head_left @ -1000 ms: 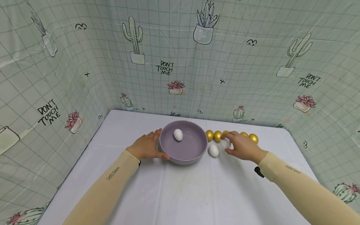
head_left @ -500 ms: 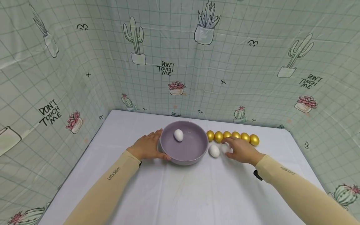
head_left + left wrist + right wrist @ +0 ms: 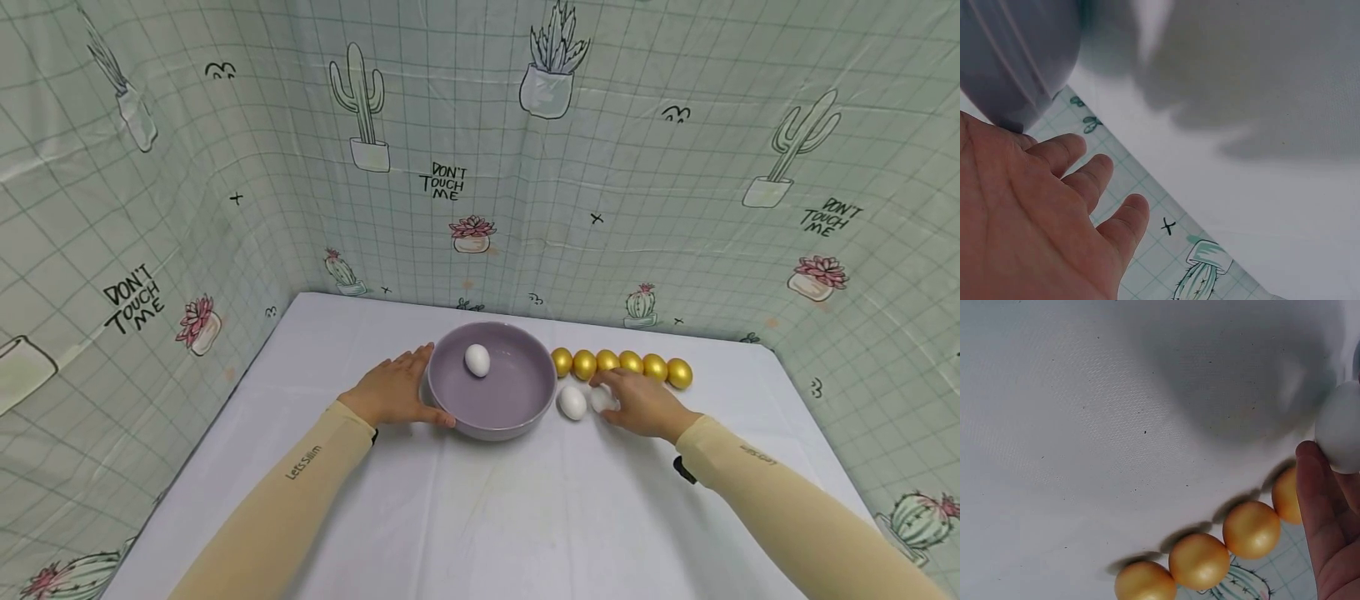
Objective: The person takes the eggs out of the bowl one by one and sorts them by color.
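Observation:
A round purple bowl (image 3: 517, 396) stands mid-table with one white egg (image 3: 477, 361) inside it. My left hand (image 3: 393, 388) rests against the bowl's left side, thumb at the front; the left wrist view shows its fingers (image 3: 1094, 178) loosely extended beside the bowl wall. To the right, my right hand (image 3: 643, 404) pinches another white egg (image 3: 603, 399) between thumb and fingers, low over the table. In the right wrist view, fingertips touch this egg (image 3: 1341, 428); the thumb is hidden there. A third white egg (image 3: 573, 402) lies between the bowl and my right hand.
Several gold eggs (image 3: 630, 362) lie in a row behind my right hand, starting close to the bowl's right rim. A white cloth covers the table (image 3: 480, 525). Patterned cloth walls (image 3: 495, 192) stand at the back and both sides.
My right hand has come down slightly toward me, and its fingers have closed in around the white egg. More of the gold row shows. The left hand and bowl stay put.

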Tool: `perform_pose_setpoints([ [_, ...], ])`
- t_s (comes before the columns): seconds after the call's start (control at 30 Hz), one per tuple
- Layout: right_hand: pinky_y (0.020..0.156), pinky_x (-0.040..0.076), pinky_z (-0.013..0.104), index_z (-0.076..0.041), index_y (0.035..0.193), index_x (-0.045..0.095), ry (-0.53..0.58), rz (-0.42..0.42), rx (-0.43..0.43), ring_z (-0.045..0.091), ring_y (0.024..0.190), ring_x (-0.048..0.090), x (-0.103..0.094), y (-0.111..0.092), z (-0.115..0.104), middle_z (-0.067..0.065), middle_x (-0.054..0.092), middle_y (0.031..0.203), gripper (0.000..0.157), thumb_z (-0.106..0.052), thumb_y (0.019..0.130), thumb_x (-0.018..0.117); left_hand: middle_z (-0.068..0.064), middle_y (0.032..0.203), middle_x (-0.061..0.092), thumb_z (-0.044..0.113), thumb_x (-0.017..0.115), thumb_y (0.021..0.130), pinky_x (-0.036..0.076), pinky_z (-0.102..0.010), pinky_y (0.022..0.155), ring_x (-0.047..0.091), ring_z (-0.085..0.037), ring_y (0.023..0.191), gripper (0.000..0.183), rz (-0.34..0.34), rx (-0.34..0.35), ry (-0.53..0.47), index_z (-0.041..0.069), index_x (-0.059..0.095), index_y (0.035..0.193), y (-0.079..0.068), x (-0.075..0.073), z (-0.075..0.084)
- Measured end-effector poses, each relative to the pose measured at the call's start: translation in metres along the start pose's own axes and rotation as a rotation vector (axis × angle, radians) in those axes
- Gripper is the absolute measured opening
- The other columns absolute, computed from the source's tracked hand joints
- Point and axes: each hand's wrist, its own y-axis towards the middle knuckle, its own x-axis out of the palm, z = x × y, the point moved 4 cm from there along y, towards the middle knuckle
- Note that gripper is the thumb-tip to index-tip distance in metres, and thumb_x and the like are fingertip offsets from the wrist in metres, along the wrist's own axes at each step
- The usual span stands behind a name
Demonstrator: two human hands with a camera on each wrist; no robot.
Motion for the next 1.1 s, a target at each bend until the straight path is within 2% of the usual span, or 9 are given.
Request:
perform_pose_setpoints([
  [0.17, 0.080, 0.053, 0.044, -0.010, 0.122, 0.065, 0.005, -0.016, 0.010, 0.021, 0.090, 0.060, 0.003, 0.001, -0.001, 0.009, 0.065, 0.115, 0.047, -0.014, 0.079, 0.084, -0.018, 0.160, 0.028, 0.082, 0.071, 0.065, 0.028, -0.061, 0.111, 0.031, -0.040, 0.143, 0.135, -0.006, -0.005, -0.001, -0.002, 0.018, 0.157, 0.000, 0.000, 0.000],
  [0.43, 0.070, 0.052, 0.039, -0.012, 0.123, 0.065, -0.031, -0.037, 0.021, 0.019, 0.082, 0.058, 0.003, 0.001, -0.002, 0.009, 0.066, 0.111, 0.047, -0.018, 0.080, 0.084, -0.019, 0.160, 0.028, 0.082, 0.071, 0.065, 0.028, -0.061, 0.111, 0.031, -0.040, 0.143, 0.135, -0.006, -0.001, -0.002, -0.002, 0.018, 0.157, -0.001, 0.000, 0.001],
  [0.77, 0.067, 0.051, 0.036, -0.009, 0.130, 0.063, -0.048, -0.046, 0.021, 0.016, 0.079, 0.058, 0.002, 0.001, 0.000, 0.011, 0.065, 0.119, 0.056, -0.021, 0.079, 0.084, -0.019, 0.159, 0.028, 0.081, 0.071, 0.066, 0.028, -0.061, 0.111, 0.031, -0.041, 0.143, 0.134, -0.009, 0.001, 0.003, -0.002, 0.019, 0.157, 0.000, -0.001, 0.001],
  [0.97, 0.072, 0.053, 0.039, -0.011, 0.128, 0.063, -0.042, -0.055, 0.007, 0.019, 0.087, 0.063, -0.001, -0.001, 0.002, 0.008, 0.066, 0.118, 0.052, -0.022, 0.080, 0.083, -0.020, 0.159, 0.029, 0.081, 0.071, 0.065, 0.029, -0.061, 0.110, 0.033, -0.041, 0.142, 0.134, -0.004, 0.002, 0.008, -0.002, 0.019, 0.157, 0.001, 0.000, 0.000],
  [1.1, 0.069, 0.054, 0.036, -0.010, 0.129, 0.063, -0.037, -0.060, 0.004, 0.021, 0.091, 0.065, -0.009, -0.004, 0.002, 0.007, 0.066, 0.119, 0.054, -0.023, 0.080, 0.083, -0.019, 0.159, 0.029, 0.082, 0.071, 0.065, 0.029, -0.061, 0.110, 0.033, -0.041, 0.142, 0.134, -0.002, 0.005, 0.008, -0.001, 0.020, 0.157, 0.001, 0.000, 0.000],
])
